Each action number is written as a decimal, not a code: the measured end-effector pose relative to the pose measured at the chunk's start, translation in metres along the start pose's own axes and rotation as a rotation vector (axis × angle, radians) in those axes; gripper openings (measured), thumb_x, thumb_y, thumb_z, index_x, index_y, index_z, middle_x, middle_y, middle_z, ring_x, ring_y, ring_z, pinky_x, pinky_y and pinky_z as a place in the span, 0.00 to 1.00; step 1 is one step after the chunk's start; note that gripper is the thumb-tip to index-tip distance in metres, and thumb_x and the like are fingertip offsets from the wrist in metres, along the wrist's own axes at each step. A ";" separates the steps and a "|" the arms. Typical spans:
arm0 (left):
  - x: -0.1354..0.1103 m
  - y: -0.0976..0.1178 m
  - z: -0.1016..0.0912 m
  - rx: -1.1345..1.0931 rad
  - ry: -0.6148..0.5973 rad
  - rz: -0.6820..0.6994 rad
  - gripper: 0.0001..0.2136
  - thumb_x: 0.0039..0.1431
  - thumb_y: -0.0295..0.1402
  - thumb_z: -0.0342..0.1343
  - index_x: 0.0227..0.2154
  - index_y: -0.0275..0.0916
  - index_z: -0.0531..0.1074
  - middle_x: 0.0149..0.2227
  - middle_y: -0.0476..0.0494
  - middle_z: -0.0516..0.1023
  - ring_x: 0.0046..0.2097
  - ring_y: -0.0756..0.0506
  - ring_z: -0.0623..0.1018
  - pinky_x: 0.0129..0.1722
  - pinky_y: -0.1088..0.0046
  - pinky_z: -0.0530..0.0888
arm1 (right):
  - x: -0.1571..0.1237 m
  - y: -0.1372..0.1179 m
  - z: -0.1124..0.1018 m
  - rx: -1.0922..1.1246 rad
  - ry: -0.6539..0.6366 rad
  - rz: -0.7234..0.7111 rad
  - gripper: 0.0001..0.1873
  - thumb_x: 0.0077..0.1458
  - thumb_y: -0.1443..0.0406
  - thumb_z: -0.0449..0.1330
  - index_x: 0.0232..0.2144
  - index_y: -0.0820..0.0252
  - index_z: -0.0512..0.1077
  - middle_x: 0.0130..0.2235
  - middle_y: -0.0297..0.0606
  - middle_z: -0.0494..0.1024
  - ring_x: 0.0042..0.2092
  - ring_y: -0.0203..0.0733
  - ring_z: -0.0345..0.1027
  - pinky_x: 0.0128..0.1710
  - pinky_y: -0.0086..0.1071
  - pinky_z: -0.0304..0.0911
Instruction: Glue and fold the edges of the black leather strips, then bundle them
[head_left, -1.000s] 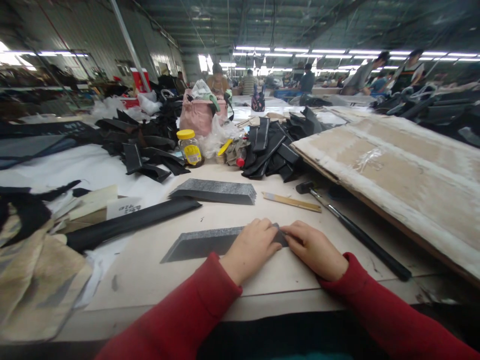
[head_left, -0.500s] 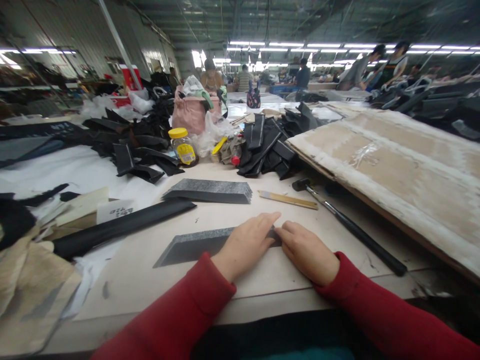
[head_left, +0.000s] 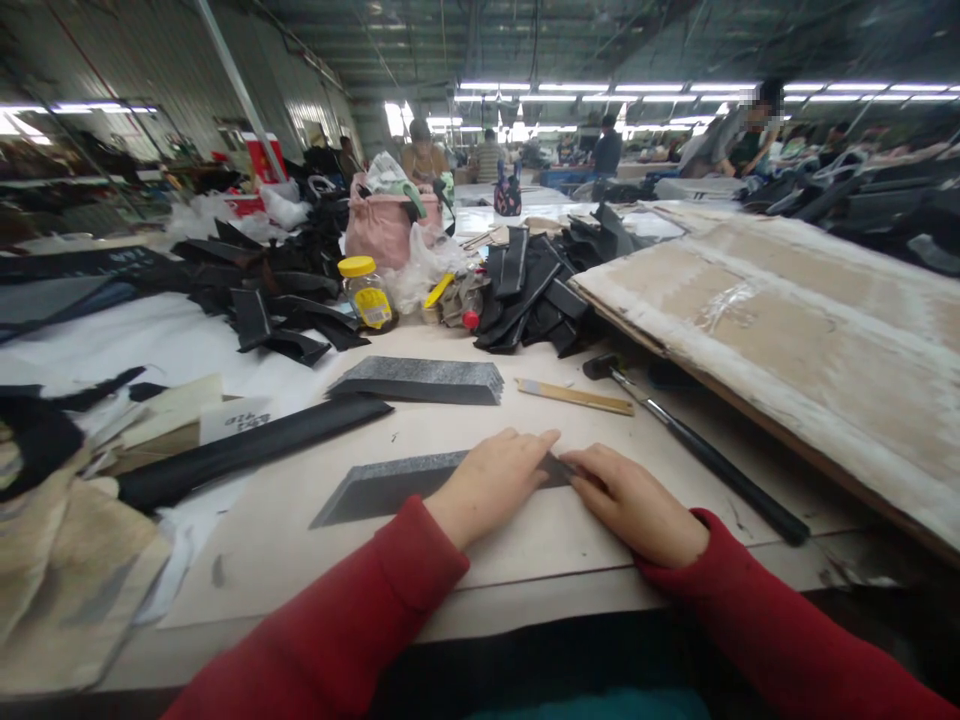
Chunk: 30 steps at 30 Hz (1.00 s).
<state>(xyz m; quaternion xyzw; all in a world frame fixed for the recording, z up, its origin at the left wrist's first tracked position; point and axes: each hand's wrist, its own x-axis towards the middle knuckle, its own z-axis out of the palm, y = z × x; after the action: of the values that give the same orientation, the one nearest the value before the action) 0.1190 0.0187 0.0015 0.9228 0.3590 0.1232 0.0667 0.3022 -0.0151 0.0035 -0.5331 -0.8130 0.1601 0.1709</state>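
Observation:
A grey felt strip (head_left: 382, 487) with slanted ends lies flat on the pale table (head_left: 300, 530) right in front of me. My left hand (head_left: 491, 483) lies flat on the strip's right part, fingers stretched out towards the right. My right hand (head_left: 634, 503) rests at the strip's right end, fingers curled and pinched on its tip. Both sleeves are red. A stack of similar grey strips (head_left: 420, 380) sits further back, and a long black strip (head_left: 247, 450) lies to the left.
A black-handled hammer (head_left: 697, 458) and a wooden ruler (head_left: 574, 397) lie to the right. A large padded board (head_left: 787, 330) slopes at the right. A yellow-lidded jar (head_left: 365, 293), a pink bag (head_left: 386, 225) and heaps of black pieces (head_left: 540, 290) crowd the back. People work at far tables.
My hands stay on the strip's right end; the left fingers stretched flat from a curled hold. The camera shifted slightly.

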 end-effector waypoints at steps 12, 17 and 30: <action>0.003 0.002 -0.007 0.105 -0.055 0.132 0.09 0.61 0.28 0.46 0.43 0.38 0.67 0.42 0.46 0.71 0.43 0.47 0.69 0.45 0.71 0.67 | -0.002 -0.008 0.003 -0.143 0.000 -0.032 0.13 0.52 0.75 0.49 0.35 0.63 0.70 0.33 0.40 0.69 0.36 0.40 0.64 0.38 0.33 0.62; 0.006 0.005 -0.014 0.157 -0.095 0.148 0.08 0.61 0.27 0.47 0.40 0.37 0.68 0.40 0.45 0.71 0.41 0.46 0.69 0.40 0.70 0.68 | -0.003 -0.015 0.004 -0.317 -0.008 -0.110 0.12 0.48 0.78 0.48 0.30 0.64 0.68 0.30 0.40 0.68 0.32 0.41 0.62 0.35 0.34 0.62; 0.014 -0.001 -0.025 0.176 -0.107 0.088 0.10 0.57 0.37 0.53 0.37 0.37 0.69 0.39 0.43 0.70 0.42 0.43 0.68 0.39 0.67 0.66 | -0.028 -0.013 -0.001 -0.304 -0.058 -0.034 0.14 0.50 0.76 0.49 0.36 0.65 0.72 0.33 0.43 0.70 0.35 0.45 0.64 0.37 0.39 0.63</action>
<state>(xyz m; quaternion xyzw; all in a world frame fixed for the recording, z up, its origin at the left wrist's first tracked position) 0.1217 0.0296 0.0276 0.9451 0.3237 0.0446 -0.0009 0.3022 -0.0459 0.0070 -0.5340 -0.8414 0.0476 0.0674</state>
